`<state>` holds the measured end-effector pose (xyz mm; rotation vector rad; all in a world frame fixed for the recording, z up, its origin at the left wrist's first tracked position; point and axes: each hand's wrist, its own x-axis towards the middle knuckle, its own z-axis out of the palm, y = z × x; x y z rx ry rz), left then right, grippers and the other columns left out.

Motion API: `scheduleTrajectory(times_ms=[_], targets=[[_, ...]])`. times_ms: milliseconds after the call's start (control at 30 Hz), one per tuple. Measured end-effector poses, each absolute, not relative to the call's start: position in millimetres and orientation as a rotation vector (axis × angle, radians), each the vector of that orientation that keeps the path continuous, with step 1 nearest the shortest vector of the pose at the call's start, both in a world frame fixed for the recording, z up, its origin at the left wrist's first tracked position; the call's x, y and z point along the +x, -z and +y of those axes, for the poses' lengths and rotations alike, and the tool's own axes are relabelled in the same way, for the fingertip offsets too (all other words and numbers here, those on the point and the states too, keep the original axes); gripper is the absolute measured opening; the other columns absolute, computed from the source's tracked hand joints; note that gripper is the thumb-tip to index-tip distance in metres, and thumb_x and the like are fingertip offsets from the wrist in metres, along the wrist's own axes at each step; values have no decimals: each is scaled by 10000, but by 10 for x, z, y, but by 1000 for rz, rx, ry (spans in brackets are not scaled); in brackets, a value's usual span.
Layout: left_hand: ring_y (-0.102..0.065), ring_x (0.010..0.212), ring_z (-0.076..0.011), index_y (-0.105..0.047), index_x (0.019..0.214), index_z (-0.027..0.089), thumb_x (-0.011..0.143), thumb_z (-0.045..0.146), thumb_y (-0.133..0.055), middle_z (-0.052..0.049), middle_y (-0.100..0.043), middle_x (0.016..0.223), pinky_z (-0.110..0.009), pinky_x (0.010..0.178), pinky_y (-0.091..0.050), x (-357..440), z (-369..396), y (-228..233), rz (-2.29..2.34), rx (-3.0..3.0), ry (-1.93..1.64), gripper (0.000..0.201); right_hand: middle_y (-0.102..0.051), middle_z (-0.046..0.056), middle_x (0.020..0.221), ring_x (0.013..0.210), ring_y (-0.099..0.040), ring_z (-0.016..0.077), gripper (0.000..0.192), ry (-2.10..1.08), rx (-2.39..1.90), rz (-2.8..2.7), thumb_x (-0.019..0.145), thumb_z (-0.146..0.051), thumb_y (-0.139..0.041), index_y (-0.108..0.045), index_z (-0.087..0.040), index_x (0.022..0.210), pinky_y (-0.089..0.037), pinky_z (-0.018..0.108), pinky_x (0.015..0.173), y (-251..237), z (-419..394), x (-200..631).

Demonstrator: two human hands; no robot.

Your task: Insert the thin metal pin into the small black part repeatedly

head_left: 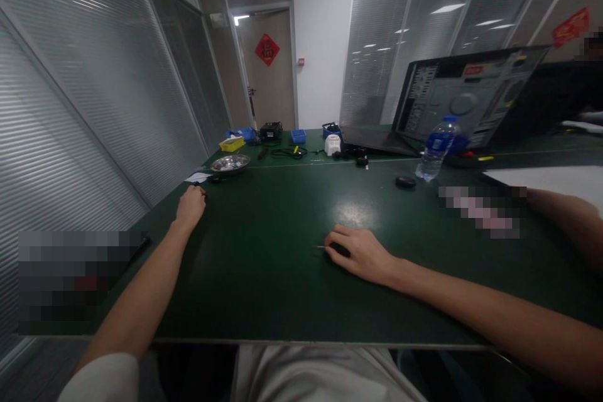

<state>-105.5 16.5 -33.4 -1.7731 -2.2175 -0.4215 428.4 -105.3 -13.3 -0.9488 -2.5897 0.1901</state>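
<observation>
My right hand (pixel 362 254) rests low over the green table with thumb and fingers pinched together. A thin pale metal tip (pixel 321 246) sticks out to the left from between them; the rest of this slim tool is hidden in the grip. My left hand (pixel 190 206) reaches forward to the table's left edge, fingers curled downward and closed around something small and dark that I cannot make out. Just beyond it are a white paper (pixel 198 177), a small black item (pixel 215 179) and a round metal dish (pixel 230 164) with small pieces inside.
Across the back stand a yellow tray (pixel 232 144), a blue bin (pixel 298 136), a black box (pixel 271 131), cables and a white device (pixel 332 145). Rightward are a water bottle (pixel 437 149), a black mouse (pixel 406 182), an open computer case (pixel 464 100) and another person's forearm (pixel 565 207).
</observation>
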Motion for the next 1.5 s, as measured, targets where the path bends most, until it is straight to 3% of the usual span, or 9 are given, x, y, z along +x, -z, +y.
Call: scheduleTrajectory(times_ms=[333, 600, 900, 1100, 1333, 1500], targets=[[-641, 1074, -315, -741, 1115, 124, 930, 251, -513, -176, -658, 1168, -387, 942, -504, -993, 88, 281, -2205, -1750, 444, 320, -645, 31, 1002, 814, -618, 159, 188, -174, -952, -2595, 1024, -331, -507, -654, -226, 1076, -440, 276, 698, 130, -1059, 4280], [-697, 969, -284, -798, 955, 158, 878, 257, -626, -110, -767, 1001, -356, 881, -525, -831, 178, 179, -2323, -1903, 672, 213, -653, 31, 1016, 819, -626, 160, 188, -170, -960, -2603, 1024, -338, -509, -653, -227, 1074, -435, 276, 693, 137, -1044, 4279], [-673, 989, -225, -774, 991, 204, 906, 349, -663, -68, -726, 1080, -346, 870, -523, 537, -190, 49, -1817, -2777, 911, 201, -648, 22, 1016, 806, -612, 160, 182, -155, -1020, -2573, 1019, -332, -518, -656, -238, 1093, -411, 277, 680, 137, -1054, 4276], [-652, 854, -162, -753, 944, 178, 919, 334, -693, -47, -719, 988, -281, 771, -499, 1518, -811, 13, -1338, -3326, 998, 169, -635, 17, 979, 789, -597, 157, 174, -133, -1070, -2539, 1011, -334, -531, -665, -238, 1066, -389, 273, 664, 142, -1042, 4277], [-624, 806, -152, -746, 1069, 161, 865, 344, -759, -51, -721, 968, -253, 711, -477, 1701, -957, 12, -1507, -3351, 1058, 275, -624, 14, 961, 780, -584, 148, 160, -142, -1064, -2552, 992, -304, -543, -673, -235, 1057, -372, 263, 664, 140, -1042, 4273], [-594, 741, -141, -788, 1011, 164, 862, 326, -763, -48, -722, 923, -249, 670, -446, 1688, -973, -27, -1540, -3303, 1023, 222, -626, 18, 966, 770, -582, 147, 165, -157, -1051, -2569, 988, -305, -544, -677, -233, 1054, -371, 267, 663, 130, -1056, 4274]])
